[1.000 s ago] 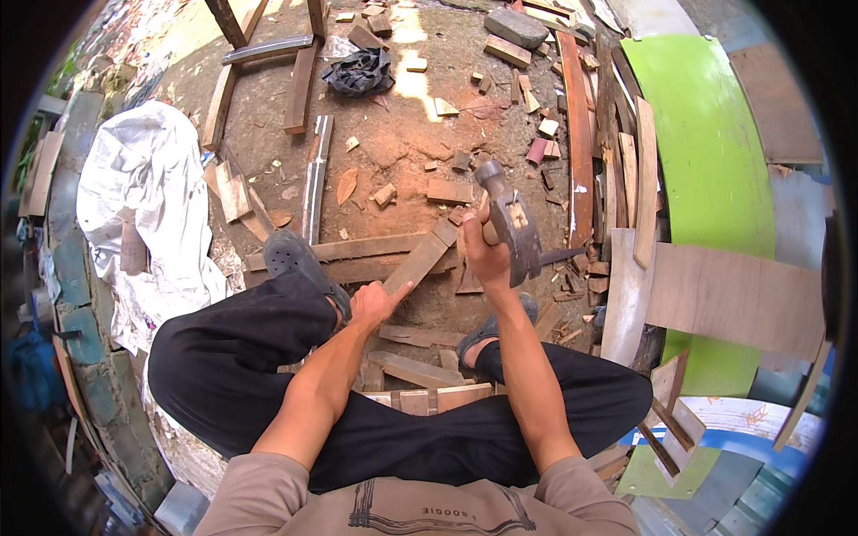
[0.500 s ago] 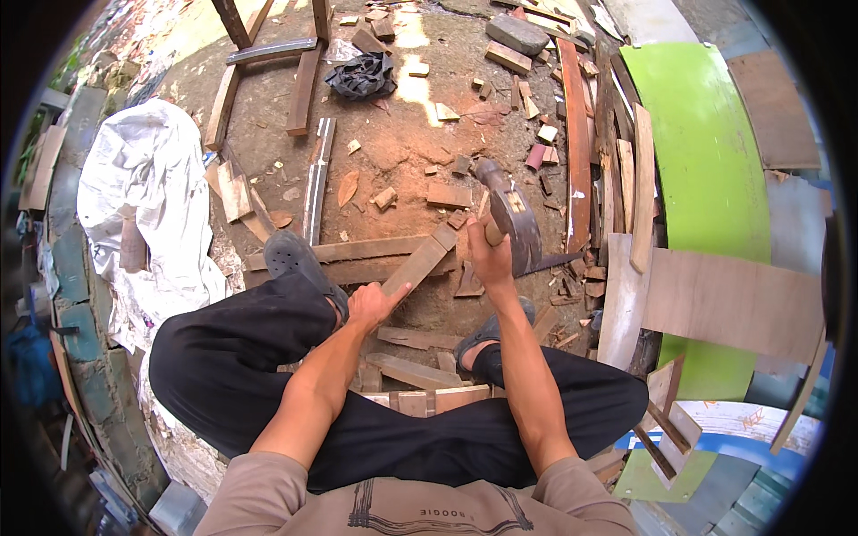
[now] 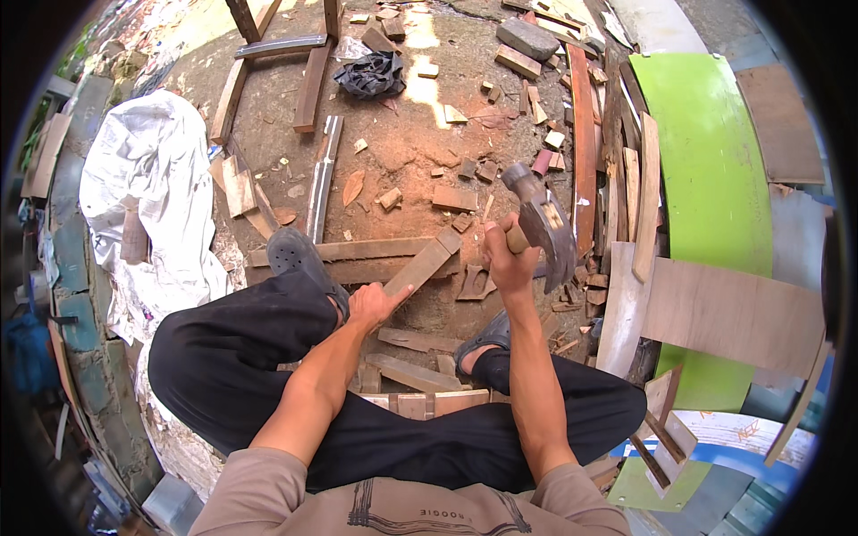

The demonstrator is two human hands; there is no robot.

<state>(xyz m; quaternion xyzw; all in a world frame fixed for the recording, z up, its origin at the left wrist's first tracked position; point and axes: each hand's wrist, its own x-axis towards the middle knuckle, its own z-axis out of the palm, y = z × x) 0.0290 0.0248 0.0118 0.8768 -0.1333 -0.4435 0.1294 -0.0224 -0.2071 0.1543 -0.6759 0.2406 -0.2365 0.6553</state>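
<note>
My right hand (image 3: 511,259) gripping hammer (image 3: 543,223), lifted higher than half-second ago: backswing. My left hand (image 3: 371,304) pins wood strip (image 3: 424,263) on ground, unmoved.

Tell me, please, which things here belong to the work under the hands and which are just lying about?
In hand:
- claw hammer, raised in the right hand
- short wooden slat, held by the left hand
- long plank under the slat

Lying about:
- green curved panel
- white plastic sheet
- dark crumpled cloth
- grey stone
</note>
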